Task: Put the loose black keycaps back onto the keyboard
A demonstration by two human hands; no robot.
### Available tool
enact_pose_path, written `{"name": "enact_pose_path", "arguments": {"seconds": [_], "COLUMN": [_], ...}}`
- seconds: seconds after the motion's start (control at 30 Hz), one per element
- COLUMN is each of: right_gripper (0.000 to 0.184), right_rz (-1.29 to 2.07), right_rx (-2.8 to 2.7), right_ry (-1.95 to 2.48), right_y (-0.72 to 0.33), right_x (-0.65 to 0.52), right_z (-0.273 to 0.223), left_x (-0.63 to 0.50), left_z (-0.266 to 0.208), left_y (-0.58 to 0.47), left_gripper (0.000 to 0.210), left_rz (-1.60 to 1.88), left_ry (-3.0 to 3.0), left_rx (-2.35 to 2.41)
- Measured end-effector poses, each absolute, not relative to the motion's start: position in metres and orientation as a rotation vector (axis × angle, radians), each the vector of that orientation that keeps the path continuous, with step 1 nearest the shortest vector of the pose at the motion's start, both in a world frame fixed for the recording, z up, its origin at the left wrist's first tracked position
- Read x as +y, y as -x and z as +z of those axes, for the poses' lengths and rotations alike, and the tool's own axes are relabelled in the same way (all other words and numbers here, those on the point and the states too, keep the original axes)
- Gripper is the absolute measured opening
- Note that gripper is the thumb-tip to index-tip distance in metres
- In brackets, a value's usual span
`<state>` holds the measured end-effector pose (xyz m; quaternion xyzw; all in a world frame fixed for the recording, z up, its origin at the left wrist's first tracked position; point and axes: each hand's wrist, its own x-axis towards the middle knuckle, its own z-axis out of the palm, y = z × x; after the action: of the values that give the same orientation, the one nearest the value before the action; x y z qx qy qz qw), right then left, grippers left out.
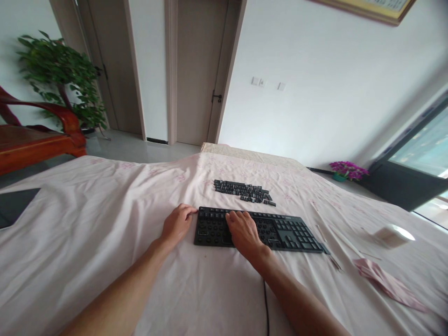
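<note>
A black keyboard [290, 233] lies flat on the pink cloth. Its top row and right-hand number block carry keycaps; much of the main block shows bare key stems. At the upper left corner, my left hand [178, 224] is closed, its fingertips against the keyboard's edge. My right hand [243, 231] rests over the main block with its fingers bent together and the tips at the upper key rows. Anything under those fingers is hidden. Beyond the keyboard, loose black keycaps [241, 189] lie grouped in rows.
To the right are a white round container [394, 235], a crumpled pink cloth [388, 282] and thin metal tools [335, 263]. A cable [266, 303] runs toward me beneath my right forearm. A dark flat object [16, 205] lies at the far left.
</note>
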<state>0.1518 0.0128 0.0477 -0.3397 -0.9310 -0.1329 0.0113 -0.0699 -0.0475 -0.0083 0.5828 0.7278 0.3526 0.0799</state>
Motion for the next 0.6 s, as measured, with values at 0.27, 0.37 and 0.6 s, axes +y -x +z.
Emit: {"name": "enact_pose_path", "arguments": {"seconds": [0.27, 0.37, 0.6], "right_gripper": [0.034, 0.034, 0.029], "right_rz": [-0.191, -0.067, -0.115], "right_rx": [-2.785, -2.671, -2.366], "right_ry": [1.118, 1.164, 1.454], "right_y": [-0.163, -0.174, -0.198], "right_x": [0.023, 0.038, 0.095], "right_z": [0.047, 0.045, 0.046], "left_x": [-0.045, -0.044, -0.044], "left_z": [-0.012, -0.014, -0.015], "left_y": [0.072, 0.073, 0.073], "left_gripper": [0.031, 0.031, 0.031], "left_rz": [1.057, 1.081, 1.089], "left_ry": [-1.73, -1.759, -1.76], "left_rx": [2.173, 2.159, 2.145]}}
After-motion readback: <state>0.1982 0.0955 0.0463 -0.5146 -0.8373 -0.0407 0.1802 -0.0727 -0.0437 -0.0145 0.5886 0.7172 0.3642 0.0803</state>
